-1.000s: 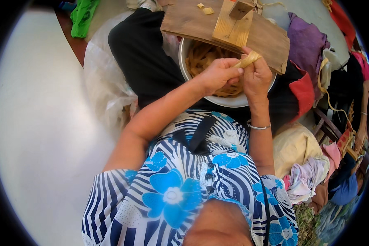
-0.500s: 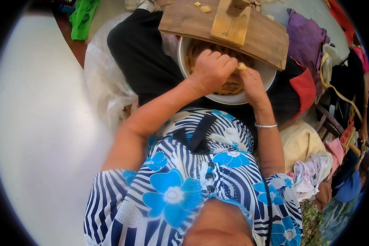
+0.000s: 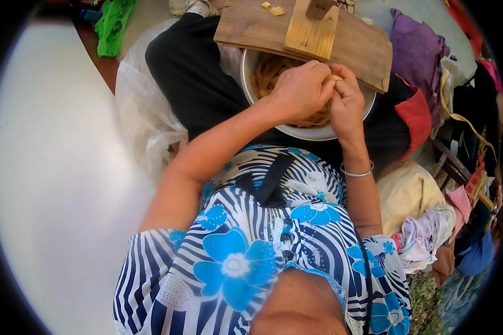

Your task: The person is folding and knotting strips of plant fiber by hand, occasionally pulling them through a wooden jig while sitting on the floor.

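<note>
Over a metal bowl [image 3: 293, 133] in my lap, my two hands meet. My left hand [image 3: 303, 92] is closed, its knuckles up and its fingertips mostly hidden against the other hand. My right hand [image 3: 347, 106], with a bangle at the wrist, pinches a small pale-yellow piece [image 3: 335, 78] between thumb and forefinger. The left fingers touch or nearly touch that piece; what they grip cannot be made out. Beneath the hands, the bowl holds brown curled strips [image 3: 267, 73]. A wooden board [image 3: 251, 29] with a wooden block [image 3: 310, 39] fixed on it lies across the bowl's far rim.
Two small yellow pieces [image 3: 276, 10] lie on the board. Clear plastic sheeting [image 3: 145, 106] is at my left, beside a pale smooth surface [image 3: 61, 167]. At my right are a purple cloth [image 3: 413, 50], a beige bundle [image 3: 411, 192] and crumpled clothes [image 3: 427, 234].
My left hand has turned and shifted slightly right, closer against my right hand. The right fingers have risen and curled around the yellow piece.
</note>
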Demonstrator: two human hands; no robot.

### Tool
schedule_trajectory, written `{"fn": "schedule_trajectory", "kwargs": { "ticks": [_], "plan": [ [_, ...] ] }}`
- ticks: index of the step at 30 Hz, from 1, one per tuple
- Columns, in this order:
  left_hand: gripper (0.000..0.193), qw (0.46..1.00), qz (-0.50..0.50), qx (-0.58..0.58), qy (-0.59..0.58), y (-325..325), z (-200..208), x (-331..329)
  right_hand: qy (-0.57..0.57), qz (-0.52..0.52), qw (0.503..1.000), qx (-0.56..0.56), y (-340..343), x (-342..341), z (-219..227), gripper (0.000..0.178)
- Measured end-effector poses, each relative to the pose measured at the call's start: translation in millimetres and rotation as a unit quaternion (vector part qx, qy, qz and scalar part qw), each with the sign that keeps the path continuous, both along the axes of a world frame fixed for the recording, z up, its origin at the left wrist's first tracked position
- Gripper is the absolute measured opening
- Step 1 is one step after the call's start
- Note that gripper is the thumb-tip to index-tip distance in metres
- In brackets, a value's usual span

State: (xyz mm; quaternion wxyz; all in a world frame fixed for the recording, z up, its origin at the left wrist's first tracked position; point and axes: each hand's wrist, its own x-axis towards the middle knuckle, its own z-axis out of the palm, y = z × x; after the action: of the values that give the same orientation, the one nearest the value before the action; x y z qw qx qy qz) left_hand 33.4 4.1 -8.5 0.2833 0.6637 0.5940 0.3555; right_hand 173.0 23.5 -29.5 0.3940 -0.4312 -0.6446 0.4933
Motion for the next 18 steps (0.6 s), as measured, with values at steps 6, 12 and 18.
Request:
{"fn": "schedule_trajectory", "kwargs": {
  "ticks": [6, 12, 18],
  "plan": [
    [0.020, 0.953, 0.029, -0.161, -0.254, 6.8, -5.8, -4.2, -0.046, -0.060, 0.986, 0.147, -3.6, -8.0, 18.5, 0.012],
    [0.020, 0.724, 0.097, -0.390, -0.561, -11.5, 4.0, -9.1, 0.010, -0.089, 0.984, 0.155, 1.6, -14.5, 25.7, 0.010],
    [0.018, 0.925, 0.010, -0.224, -0.306, -44.5, 14.3, -22.4, 0.142, -0.058, 0.988, -0.010, 18.7, 5.7, 16.7, 0.025]
  ]
}}
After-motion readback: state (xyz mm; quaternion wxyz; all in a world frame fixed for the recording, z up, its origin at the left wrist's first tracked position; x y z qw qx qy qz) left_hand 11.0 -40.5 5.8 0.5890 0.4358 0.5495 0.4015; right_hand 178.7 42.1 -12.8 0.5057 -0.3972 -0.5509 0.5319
